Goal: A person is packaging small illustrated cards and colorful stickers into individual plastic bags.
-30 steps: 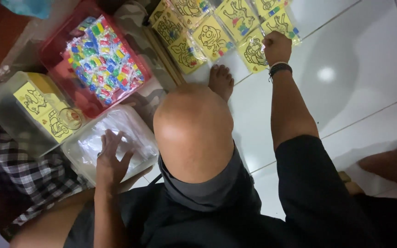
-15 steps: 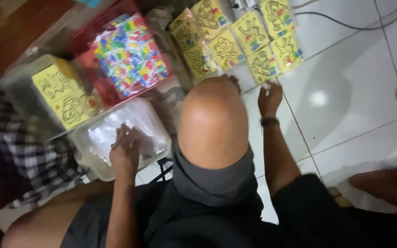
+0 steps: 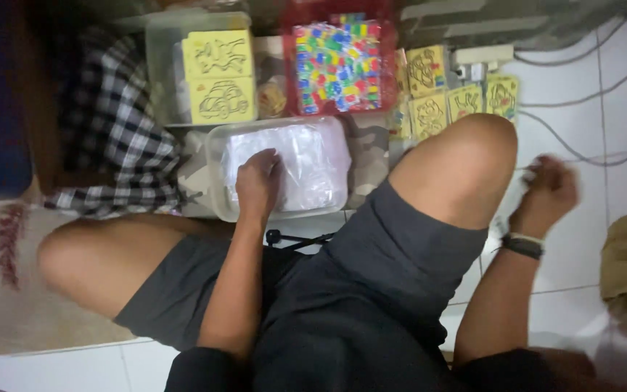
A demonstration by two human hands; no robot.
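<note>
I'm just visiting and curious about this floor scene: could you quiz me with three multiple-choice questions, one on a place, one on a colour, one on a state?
1. Where does the left hand rest?
A. On the clear plastic tub of plastic bags
B. On a wall socket
C. On a blue bucket

2. What colour is the basket of small mixed-colour pieces?
A. Green
B. Red
C. White

3. How is the right knee held?
A. Flat on the floor
B. Under a blanket
C. Raised and bent

Answers: 1 A, the fingers lie on the bags inside the tub. 2 B, its rim and sides are red. 3 C, it stands up between the tub and the right hand.
</note>
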